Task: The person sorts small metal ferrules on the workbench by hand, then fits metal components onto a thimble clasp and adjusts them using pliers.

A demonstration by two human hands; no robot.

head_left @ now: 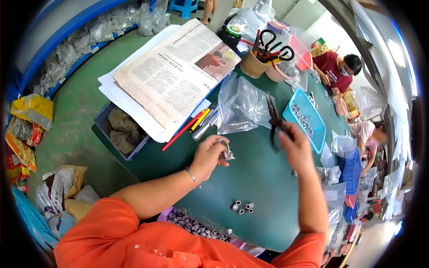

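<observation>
My left hand is closed around a shiny, ring-like metal piece above the green tabletop. In my right hand is a pair of dark pliers, its jaws pointing away from me. The two hands are apart, and the pliers do not touch the metal piece. Below them on the table lie several small metal rings. A clear plastic bag with small parts inside lies just beyond my hands. Right of it stands a light-blue tray holding small grey parts.
Newspapers, pens and a grey bin with cloth lie to the left. A cup of scissors stands at the back. A pink container of metal rings sits at my front. Two people work on the right.
</observation>
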